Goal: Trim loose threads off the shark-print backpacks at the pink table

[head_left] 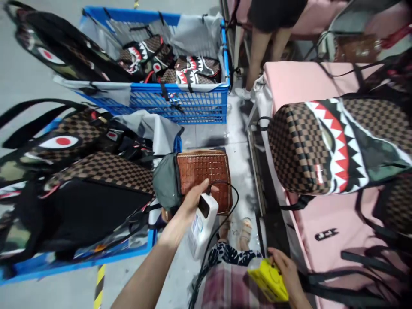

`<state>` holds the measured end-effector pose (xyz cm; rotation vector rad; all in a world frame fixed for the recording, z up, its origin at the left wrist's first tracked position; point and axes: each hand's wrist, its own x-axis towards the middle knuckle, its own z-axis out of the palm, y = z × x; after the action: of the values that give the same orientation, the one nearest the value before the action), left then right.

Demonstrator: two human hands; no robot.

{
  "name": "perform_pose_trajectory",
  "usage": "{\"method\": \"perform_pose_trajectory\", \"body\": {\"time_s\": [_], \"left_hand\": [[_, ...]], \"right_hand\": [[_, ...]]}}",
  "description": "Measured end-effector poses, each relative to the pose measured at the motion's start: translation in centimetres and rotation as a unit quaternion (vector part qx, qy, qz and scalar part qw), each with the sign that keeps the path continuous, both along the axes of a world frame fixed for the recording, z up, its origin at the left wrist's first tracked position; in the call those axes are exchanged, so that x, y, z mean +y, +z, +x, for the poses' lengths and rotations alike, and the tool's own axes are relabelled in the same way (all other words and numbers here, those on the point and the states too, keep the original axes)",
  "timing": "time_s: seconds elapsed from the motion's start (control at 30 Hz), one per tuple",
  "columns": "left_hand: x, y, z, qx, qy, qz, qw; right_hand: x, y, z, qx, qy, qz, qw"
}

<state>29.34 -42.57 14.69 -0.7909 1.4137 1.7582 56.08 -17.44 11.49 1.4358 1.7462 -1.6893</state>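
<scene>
My left hand (195,199) is closed around the top of a white power bank (203,229) with a dark display window. A black cable (237,199) runs from its top, loops to the right and drops toward my lap. Below them stands a stool with a brown woven-pattern leather seat (204,169), a dark grey cap-like cloth (167,180) at its left side. Down at the lower right, my right hand (286,270) grips a bright yellow packet (269,281) over my lap. Print on the packet is too blurred to read.
Blue crates (206,101) lined with grey sheeting hold checkered shark-face bags (148,56). A checkered backpack (309,146) lies on the pink-covered table (322,223) at right, beside a small black hook-shaped tool (326,234). Another person's legs (267,51) show at the back.
</scene>
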Motion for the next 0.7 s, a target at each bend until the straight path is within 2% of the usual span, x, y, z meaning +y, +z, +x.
{"method": "perform_pose_trajectory", "body": {"time_s": [0.07, 0.1, 0.13, 0.17, 0.23, 0.27, 0.33, 0.37, 0.4, 0.47, 0.5, 0.53, 0.57, 0.6, 0.63, 0.67, 0.7], "left_hand": [[1.3, -0.1, 2.2, -0.043, -0.032, 0.035, 0.998], [1.8, -0.2, 3.6, -0.064, -0.049, 0.040, 0.996], [2.3, -0.3, 5.2, -0.085, -0.062, 0.039, 0.994], [2.7, -0.4, 6.7, -0.104, -0.069, 0.034, 0.992], [3.2, -0.8, 9.3, -0.138, -0.072, 0.019, 0.988], [3.3, -1.0, 10.3, -0.151, -0.071, 0.012, 0.986], [3.2, -1.7, 11.7, -0.174, -0.079, 0.008, 0.981], [3.0, -2.0, 12.2, -0.180, -0.084, 0.010, 0.980], [2.8, -2.3, 12.6, -0.184, -0.088, 0.011, 0.979], [2.2, -2.9, 12.9, -0.186, -0.088, 0.019, 0.978], [2.0, -3.1, 12.9, -0.187, -0.084, 0.023, 0.978], [1.8, -3.2, 12.9, -0.190, -0.082, 0.027, 0.978], [1.7, -3.3, 13.0, -0.194, -0.080, 0.028, 0.977], [1.7, -3.4, 13.0, -0.196, -0.081, 0.024, 0.977], [1.8, -3.4, 13.2, -0.200, -0.085, 0.016, 0.976], [2.0, -3.4, 13.3, -0.203, -0.090, 0.006, 0.975], [2.2, -3.3, 13.6, -0.204, -0.093, -0.002, 0.974]], "right_hand": [[3.2, 5.0, -1.3, 0.027, -0.007, 0.132, 0.991], [5.0, 7.2, -2.1, 0.048, -0.029, 0.236, 0.970], [6.9, 9.0, -3.0, 0.076, -0.036, 0.347, 0.934], [8.9, 10.3, -3.9, 0.106, -0.028, 0.454, 0.884], [13.0, 11.1, -5.5, 0.135, 0.033, 0.625, 0.768], [15.0, 10.7, -6.2, 0.123, 0.085, 0.668, 0.729], [18.0, 9.0, -7.1, 0.078, 0.199, 0.677, 0.704], [18.8, 8.0, -7.4, 0.064, 0.235, 0.674, 0.697], [19.0, 7.2, -7.5, 0.057, 0.253, 0.674, 0.692], [17.6, 6.2, -7.5, 0.083, 0.235, 0.675, 0.694], [16.1, 5.9, -7.5, 0.107, 0.219, 0.656, 0.715], [14.1, 5.7, -7.5, 0.134, 0.215, 0.613, 0.748], [12.0, 5.5, -7.6, 0.161, 0.216, 0.550, 0.790], [9.8, 5.0, -7.7, 0.166, 0.252, 0.457, 0.836], [7.8, 4.3, -8.0, 0.156, 0.282, 0.391, 0.862], [6.2, 3.4, -8.3, 0.129, 0.298, 0.365, 0.872], [5.0, 2.4, -8.6, 0.096, 0.283, 0.366, 0.881]]}}
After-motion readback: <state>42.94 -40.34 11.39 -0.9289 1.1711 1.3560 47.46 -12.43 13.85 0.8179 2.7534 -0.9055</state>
